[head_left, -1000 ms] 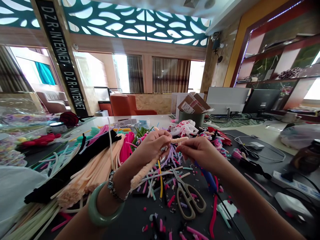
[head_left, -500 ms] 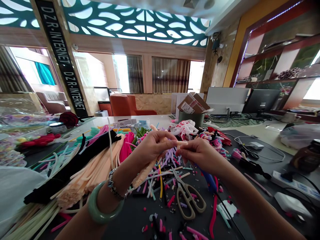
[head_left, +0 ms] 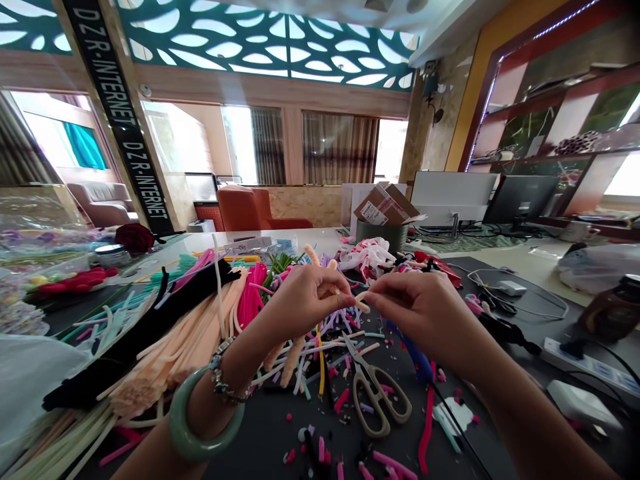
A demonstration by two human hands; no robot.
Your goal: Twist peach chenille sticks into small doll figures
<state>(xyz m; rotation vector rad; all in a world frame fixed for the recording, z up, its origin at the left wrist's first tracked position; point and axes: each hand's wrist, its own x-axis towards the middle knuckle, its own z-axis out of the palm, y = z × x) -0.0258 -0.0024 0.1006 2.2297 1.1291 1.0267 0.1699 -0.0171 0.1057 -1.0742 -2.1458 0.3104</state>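
Beyond the blades of the scissors (head_left: 367,375), a peach chenille stem (head_left: 363,303) was held up between two hands, clear of the desk (head_left: 270,437). The left hand (head_left: 307,300), up and to the left of the scissors, was clamped on it, thumb and forefinger pinched together. The right hand (head_left: 427,303), up and to the right of the scissors, had its thumb and forefinger closed on the stem's other side, leaving only a short bit bare between the fingertips.

That bit looked pale, soft and fuzzy, slightly bent, with a rounded end. More peach fuzzy lengths (head_left: 293,361) showed above and below the left hand; the fingers hid whether they joined the pinched bit. The lower ones hung left of the scissors, thick and densely furred.

Further left of the scissors lay a bundle of peach stems (head_left: 195,340), a black bundle (head_left: 145,333) and a hot-pink bundle (head_left: 251,300). A yellow stem (head_left: 321,367) lay just left of the blades. To the right of the scissors lay a deep-pink strip (head_left: 427,430), and coloured clippings (head_left: 342,400) were scattered all around them.
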